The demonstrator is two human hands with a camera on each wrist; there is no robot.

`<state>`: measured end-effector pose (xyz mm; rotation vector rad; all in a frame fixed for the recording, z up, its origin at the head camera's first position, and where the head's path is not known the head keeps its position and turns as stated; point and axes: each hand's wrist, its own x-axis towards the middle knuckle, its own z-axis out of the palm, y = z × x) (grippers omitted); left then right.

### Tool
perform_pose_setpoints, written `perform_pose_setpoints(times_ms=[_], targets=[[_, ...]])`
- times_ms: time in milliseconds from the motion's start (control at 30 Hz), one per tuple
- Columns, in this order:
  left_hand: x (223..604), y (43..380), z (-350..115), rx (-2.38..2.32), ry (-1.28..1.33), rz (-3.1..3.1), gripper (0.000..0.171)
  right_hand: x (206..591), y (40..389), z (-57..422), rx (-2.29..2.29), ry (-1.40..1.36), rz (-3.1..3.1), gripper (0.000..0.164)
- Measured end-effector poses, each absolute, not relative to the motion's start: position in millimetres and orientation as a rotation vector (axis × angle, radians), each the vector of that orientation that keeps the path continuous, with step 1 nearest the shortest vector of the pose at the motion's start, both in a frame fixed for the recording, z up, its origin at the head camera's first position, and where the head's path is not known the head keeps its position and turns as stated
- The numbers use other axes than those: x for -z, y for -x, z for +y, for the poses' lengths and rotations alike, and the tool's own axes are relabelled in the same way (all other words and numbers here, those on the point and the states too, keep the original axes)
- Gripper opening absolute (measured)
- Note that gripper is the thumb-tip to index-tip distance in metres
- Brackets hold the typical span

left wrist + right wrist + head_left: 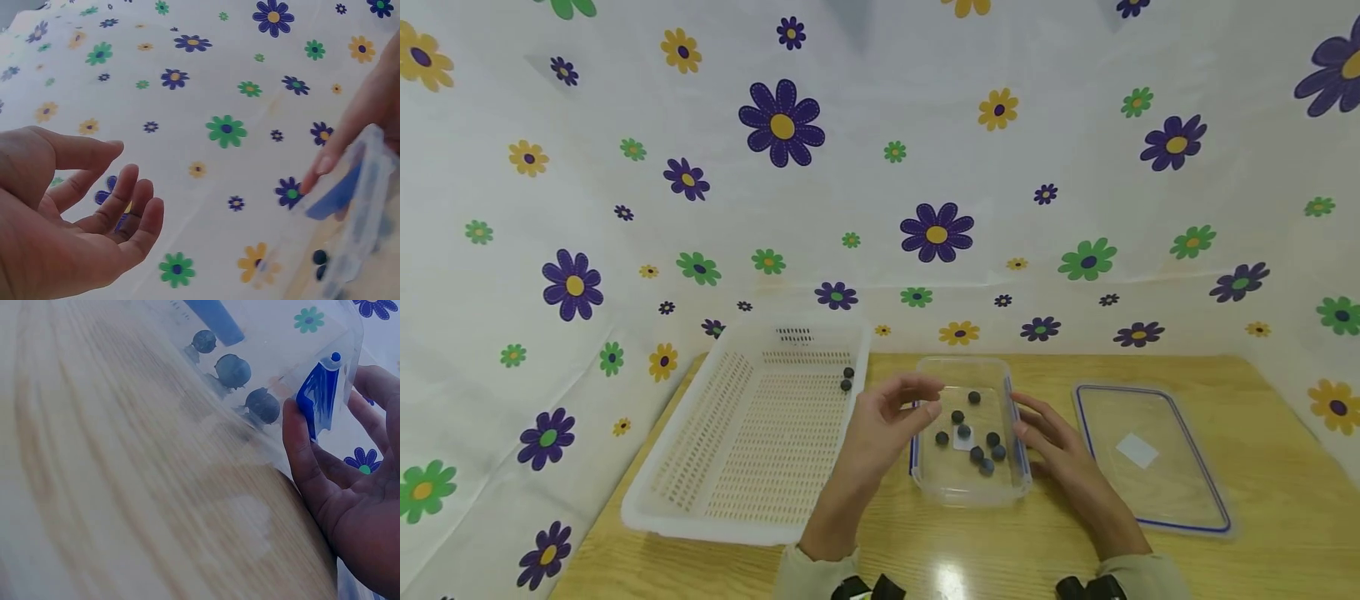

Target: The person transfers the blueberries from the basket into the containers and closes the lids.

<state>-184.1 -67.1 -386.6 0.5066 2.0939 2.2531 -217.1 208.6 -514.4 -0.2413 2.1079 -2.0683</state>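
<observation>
Berries [964,432], loose in the clear container [970,496], should prove light, bruisable and apt to roll: pinch gently at mid-girth. My left hand [889,423] hovers relaxed, holding nothing; my right hand [1063,450], unclenched, touches the container's wall.

Both arms reach forward from pale sleeves [812,575], angled inward, so the two hands face each other, well apart. The left hand [887,421] is held up in the air, holding nothing. Its wrist [838,512] shows bare above the cuff; the forefinger [910,381] arches over and the thumb [927,412] points across below it, a gap between them. The other three fingers curve loosely, their tips separate in the left wrist view. The right hand [1063,446] lies lower, back upward in the head view, its fingers [1041,407] stretched forward and gently bent, thumb alongside. In the right wrist view its digits stand spread.
</observation>
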Motion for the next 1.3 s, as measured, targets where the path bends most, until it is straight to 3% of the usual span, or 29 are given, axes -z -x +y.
perform_pose_setpoints(times_ms=[233,433,933,1300], targets=[[350.5,196.1,-112.5,-2.213,-0.534,2.148,0.028,512.3,216.6,207.5,2.057,0.238,2.123,0.055],[340.7,229.6,-151.1,-2.167,-0.432,2.262,0.028,511.2,217.1,207.1,2.055,0.187,2.133,0.056],[413.5,304.1,-187.3,-1.886,-0.086,2.432,0.026,512.7,216.6,205.1,2.086,0.195,2.1,0.055],[444.5,317.2,-194.9,-1.675,0.068,2.495,0.029,513.5,217.4,204.7,2.069,0.204,2.123,0.054]])
